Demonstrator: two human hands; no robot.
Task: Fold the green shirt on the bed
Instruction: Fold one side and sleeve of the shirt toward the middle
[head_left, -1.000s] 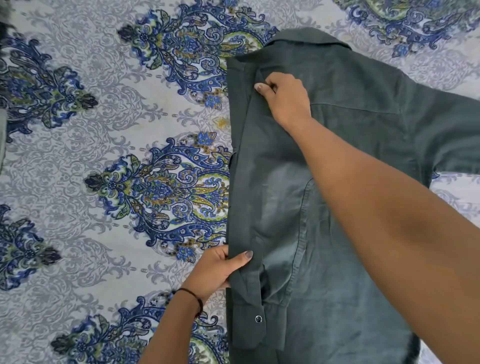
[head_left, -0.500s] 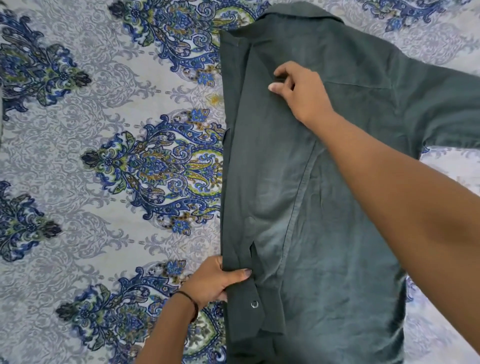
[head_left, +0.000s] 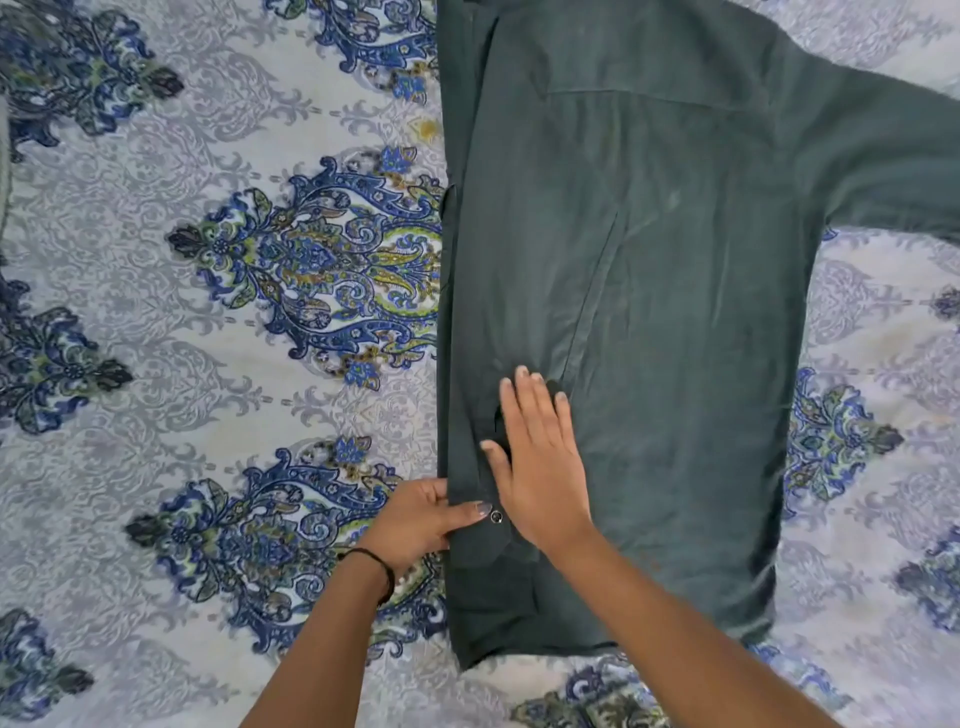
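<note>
Lifting our right hand (head_left: 540, 467) too soon risks the folded-in sleeve (head_left: 530, 270) sliding open, as only its flat palm and straight fingers (head_left: 527, 405) pin it, while our left hand (head_left: 415, 525) pinches the cuff (head_left: 478, 540) edge. The green shirt (head_left: 675, 312) lies flat on the bed (head_left: 156, 364) across the centre and right of the frame, both hands at its lower-left edge; its other sleeve (head_left: 893, 171) sprawls unfolded at upper right.
</note>
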